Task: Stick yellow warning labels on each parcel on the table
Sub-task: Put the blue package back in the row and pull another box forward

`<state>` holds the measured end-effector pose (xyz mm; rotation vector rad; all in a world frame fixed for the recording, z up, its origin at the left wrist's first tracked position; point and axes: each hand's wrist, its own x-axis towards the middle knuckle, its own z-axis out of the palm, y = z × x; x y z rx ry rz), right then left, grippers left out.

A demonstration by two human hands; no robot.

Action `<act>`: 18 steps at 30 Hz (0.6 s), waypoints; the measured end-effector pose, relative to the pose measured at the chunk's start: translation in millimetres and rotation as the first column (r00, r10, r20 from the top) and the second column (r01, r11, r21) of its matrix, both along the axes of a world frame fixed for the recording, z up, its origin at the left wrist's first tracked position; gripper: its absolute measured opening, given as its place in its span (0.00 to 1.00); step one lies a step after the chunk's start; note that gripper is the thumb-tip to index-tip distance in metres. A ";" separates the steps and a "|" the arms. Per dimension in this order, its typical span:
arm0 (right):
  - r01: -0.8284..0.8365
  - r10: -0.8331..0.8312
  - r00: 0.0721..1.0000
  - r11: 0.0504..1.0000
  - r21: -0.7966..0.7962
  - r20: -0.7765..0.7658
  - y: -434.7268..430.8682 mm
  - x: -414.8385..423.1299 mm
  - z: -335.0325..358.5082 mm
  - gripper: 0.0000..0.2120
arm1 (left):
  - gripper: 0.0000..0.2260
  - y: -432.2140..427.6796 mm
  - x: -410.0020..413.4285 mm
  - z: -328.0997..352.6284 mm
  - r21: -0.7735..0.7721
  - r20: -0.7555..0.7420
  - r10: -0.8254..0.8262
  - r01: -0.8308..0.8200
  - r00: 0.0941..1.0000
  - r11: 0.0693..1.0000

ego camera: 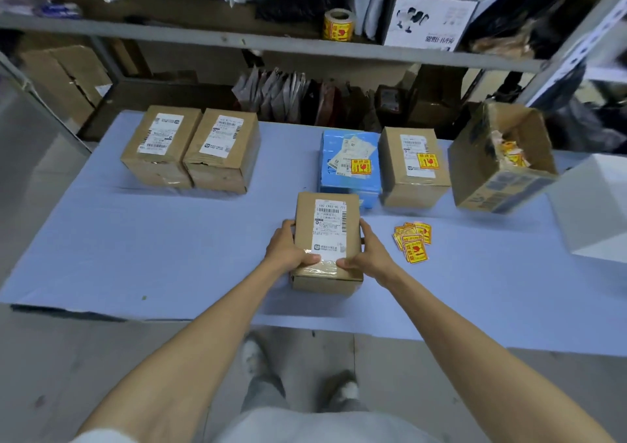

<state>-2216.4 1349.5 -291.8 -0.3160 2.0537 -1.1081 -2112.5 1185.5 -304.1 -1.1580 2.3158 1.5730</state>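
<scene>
A brown cardboard parcel point(327, 239) with a white shipping label lies in the middle of the pale blue table point(135, 246). My left hand point(288, 249) grips its left side and my right hand point(366, 252) grips its right side, thumbs on top near its front edge. It bears no yellow label. A small pile of loose yellow warning labels point(412, 240) lies just right of it. Behind stand a blue parcel point(349, 168) and a brown parcel point(412, 166), each with a yellow label. Two brown parcels point(159, 145) point(222, 151) at the back left carry only white labels.
An open cardboard box point(502, 161) with yellow label scraps stands tilted at the back right. A white box point(597, 205) sits at the right edge. A roll of yellow labels point(337, 24) rests on the shelf above, among bags and boxes.
</scene>
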 end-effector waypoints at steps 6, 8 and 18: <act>0.110 -0.109 0.992 0.994 0.007 -0.058 43.6 -20.2 -1.6 0.49 | 0.40 41.5 -30.4 0.8 -0.007 -0.034 -0.043 0.043 0.999 0.999; 0.109 -0.108 0.991 0.994 0.004 -0.079 48.1 -27.6 -1.8 0.44 | 0.39 46.0 -39.7 2.1 -0.014 -0.037 -0.044 0.043 0.998 0.999; 0.113 -0.115 0.990 0.993 -0.022 -0.078 34.5 -49.8 -3.2 0.42 | 0.40 28.4 -64.9 4.5 -0.026 0.019 -0.073 0.073 0.997 0.997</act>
